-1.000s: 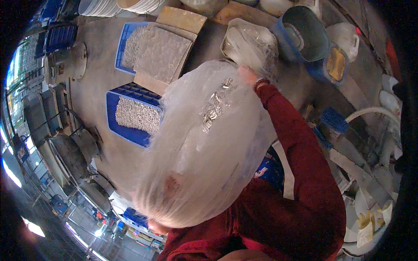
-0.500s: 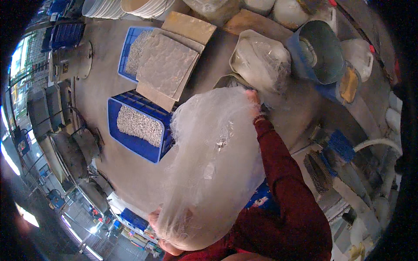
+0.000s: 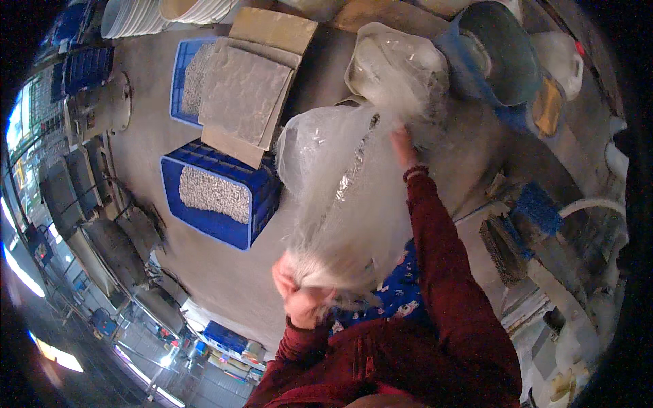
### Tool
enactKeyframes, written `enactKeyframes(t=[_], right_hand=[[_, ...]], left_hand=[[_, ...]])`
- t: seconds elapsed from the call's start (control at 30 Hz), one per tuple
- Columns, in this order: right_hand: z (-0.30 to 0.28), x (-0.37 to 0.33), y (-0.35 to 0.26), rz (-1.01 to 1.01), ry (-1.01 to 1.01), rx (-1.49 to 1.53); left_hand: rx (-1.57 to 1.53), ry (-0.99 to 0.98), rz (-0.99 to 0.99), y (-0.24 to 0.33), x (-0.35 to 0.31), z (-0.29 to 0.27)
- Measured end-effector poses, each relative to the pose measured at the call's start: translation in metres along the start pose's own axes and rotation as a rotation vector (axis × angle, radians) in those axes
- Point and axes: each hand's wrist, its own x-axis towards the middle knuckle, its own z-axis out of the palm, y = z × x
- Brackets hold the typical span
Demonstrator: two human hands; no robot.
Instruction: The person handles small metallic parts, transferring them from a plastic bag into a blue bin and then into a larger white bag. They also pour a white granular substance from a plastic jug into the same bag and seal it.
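A large translucent plastic bag (image 3: 347, 197) stretches between my two hands, with a few small shiny bits visible on or inside it. My left hand (image 3: 299, 291) is closed around its gathered near end, in front of my body. My right hand (image 3: 404, 145) grips the far right side, fingers partly hidden by the film. Just beyond the right hand stands a whitish tub lined with clear plastic (image 3: 398, 64). The far end of the bag overlaps the floor in front of that tub.
Left of the bag is a blue crate (image 3: 262, 217) of small pale pieces. Cardboard sheets (image 3: 241, 95) partly cover a second blue crate (image 3: 185, 47) behind it. A blue-grey bucket (image 3: 520, 75) stands at the far right; a blue-bristled brush (image 3: 536, 207) lies at the right.
My left hand has moved forward and to the right, bringing the near end of the bag with it. The bag is bunched narrower. The whole view has shifted slightly.
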Motion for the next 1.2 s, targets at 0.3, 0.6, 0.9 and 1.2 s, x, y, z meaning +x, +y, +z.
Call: enactKeyframes(t=[0.3,0.6,0.9,1.2], right_hand=[[0.025,-0.044,0.015,0.018,-0.350,-0.728],[-0.030,0.001,0.030,-0.076,-0.122,-0.020],[0.018,-0.258,0.117,0.743,0.010,1.055],[0.156,-0.170,0.072,0.862,-0.134,1.605]], left_hand=[[0.389,-0.191,-0.128,-0.037,0.024,0.019],[0.196,-0.275,-0.024,-0.058,0.131,0.088],[-0.220,-0.281,-0.540,-0.061,0.158,0.113],[-0.537,-0.253,-0.987,-0.061,0.177,0.123]])
